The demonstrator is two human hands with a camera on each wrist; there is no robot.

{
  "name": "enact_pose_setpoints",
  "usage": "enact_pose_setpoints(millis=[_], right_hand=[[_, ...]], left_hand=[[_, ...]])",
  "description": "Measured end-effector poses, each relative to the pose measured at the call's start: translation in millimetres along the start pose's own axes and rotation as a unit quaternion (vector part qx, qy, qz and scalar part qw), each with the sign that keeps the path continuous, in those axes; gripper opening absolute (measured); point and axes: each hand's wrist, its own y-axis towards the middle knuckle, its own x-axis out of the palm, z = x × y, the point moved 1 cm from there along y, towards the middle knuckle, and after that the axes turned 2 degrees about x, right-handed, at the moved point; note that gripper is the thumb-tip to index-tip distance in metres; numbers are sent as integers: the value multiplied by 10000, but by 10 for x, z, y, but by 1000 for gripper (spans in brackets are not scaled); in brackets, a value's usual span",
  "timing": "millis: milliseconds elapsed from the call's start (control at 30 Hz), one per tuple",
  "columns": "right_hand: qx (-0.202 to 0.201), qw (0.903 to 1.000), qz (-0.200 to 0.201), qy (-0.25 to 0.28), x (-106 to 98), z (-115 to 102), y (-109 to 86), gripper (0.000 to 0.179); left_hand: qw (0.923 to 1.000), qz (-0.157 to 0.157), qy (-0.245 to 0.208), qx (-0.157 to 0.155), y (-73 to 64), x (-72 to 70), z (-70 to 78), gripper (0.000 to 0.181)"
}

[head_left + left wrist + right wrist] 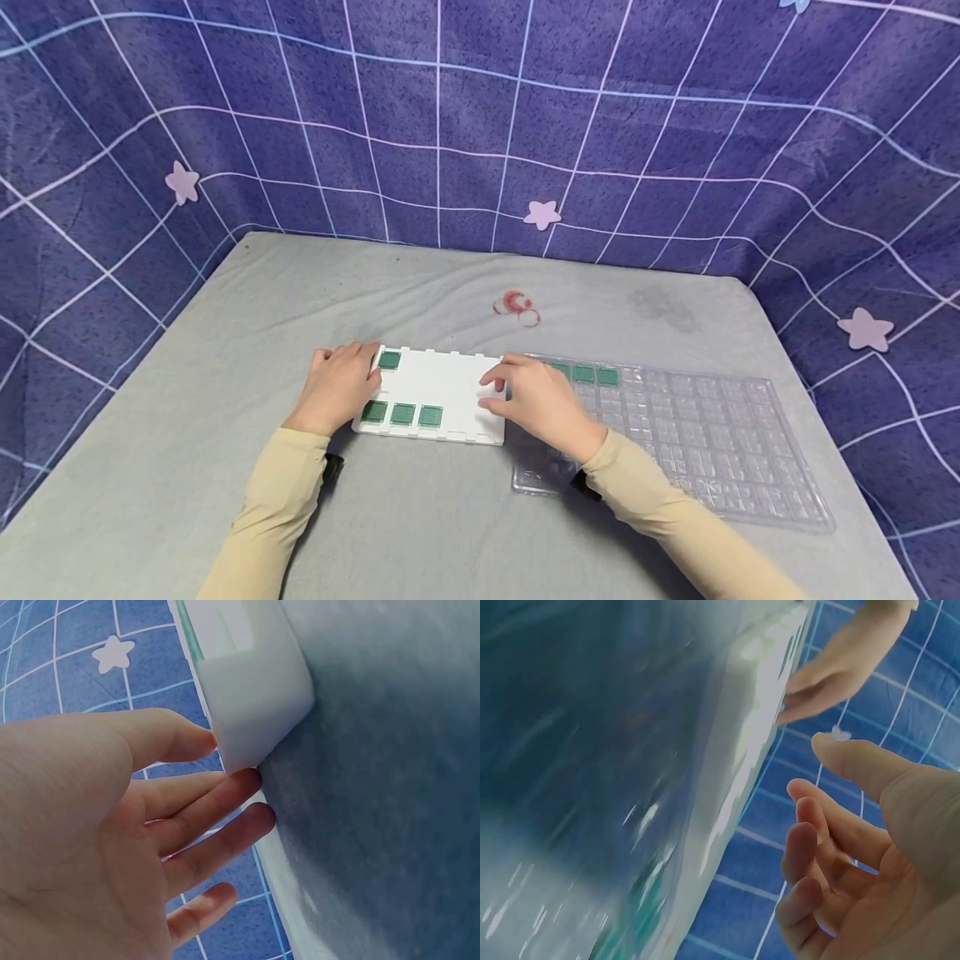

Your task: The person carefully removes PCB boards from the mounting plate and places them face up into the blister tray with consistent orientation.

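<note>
Past sleeves [273, 492], pinching white tray [442, 382] mid-scene by left end with left hand [339, 387], holding right hand [546, 404] half-open, apparently empty over right end, likely moving chips [402, 414] to or from clear tray [731, 446] at right, next needing one pinched.

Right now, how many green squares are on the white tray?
4: a far-left square beside the left hand, then a left square, middle square and right square in the near row. That hand could hide others.
</note>
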Motion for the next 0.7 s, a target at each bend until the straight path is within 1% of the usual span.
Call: enact_pose_setpoints(millis=[133, 300, 367, 500, 700], right_hand=[[-225, 9997, -17, 83, 76, -136, 55, 25], [-363, 9989, -199, 229, 178, -270, 99, 27], [-384, 9986, -273, 243, 211, -312, 114, 28], [-421, 9985, -289, 212, 264, -376, 152, 29], [-361, 9986, -362, 146, 318, -426, 196, 30]], left_hand=[[10000, 5, 10, 1, 4, -3, -2, 45], [10000, -37, -1, -6, 15, 2, -8, 45], [10000, -54, -8, -15, 18, 5, -13, 46], [10000, -52, -13, -29, 19, 18, -27, 46], [9999, -100, -16, -36, 22, 43, -42, 48]])
